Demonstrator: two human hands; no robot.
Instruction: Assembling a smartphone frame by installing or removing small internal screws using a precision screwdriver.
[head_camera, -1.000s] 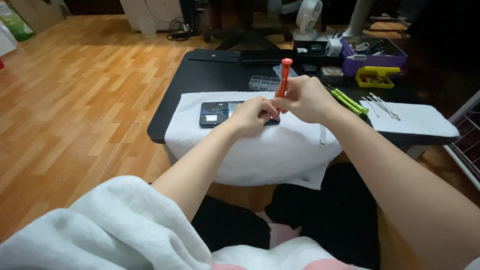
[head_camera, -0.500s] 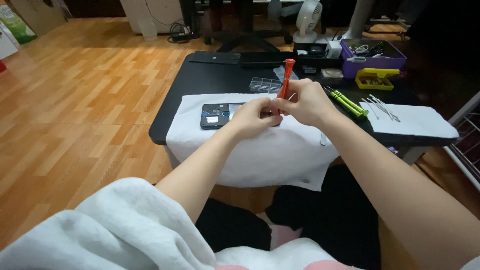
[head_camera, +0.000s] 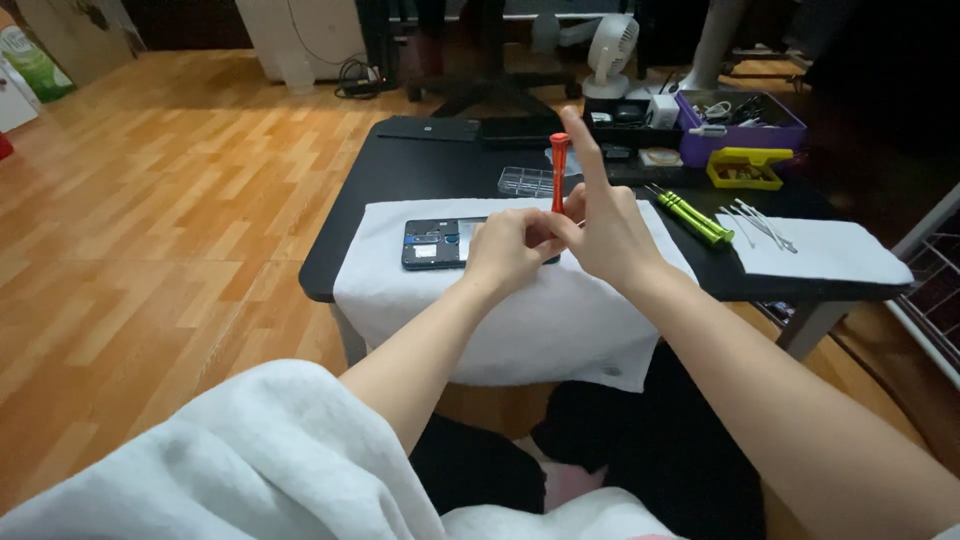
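**Inspector:** Report the item under the hands.

**Assistant:** An opened phone (head_camera: 440, 243), back cover off, lies flat on a white cloth (head_camera: 520, 320) over a black table (head_camera: 420, 170), at the near edge. An orange screwdriver (head_camera: 558, 172) stands upright over the phone's right end.

**Inspector:** Handling properties?

**Assistant:** By my judgement the screwdriver is light, stiff and slim; it is best taken low on the shaft between fingertips, with a finger steadying the top. The phone looks light but fragile with its inner parts exposed, so the frame edges are the place to hold it. Any screws would be tiny and easily lost.

**Inspector:** Grip, right hand?

**Assistant:** The right hand (head_camera: 605, 235) is closed about the lower shaft; the forefinger is extended straight up beside the handle, reaching about to its cap. Whether it touches the cap I cannot tell.

**Inspector:** Left hand?

**Assistant:** The left hand (head_camera: 505, 250) is curled, fingertips pinched near the driver's tip at the phone's right end. What it pinches is hidden.

**Inspector:** Surroundings?

**Assistant:** Green drivers (head_camera: 690, 215) and tweezers (head_camera: 760, 222) lie to the right, a clear parts box (head_camera: 527, 181) behind.
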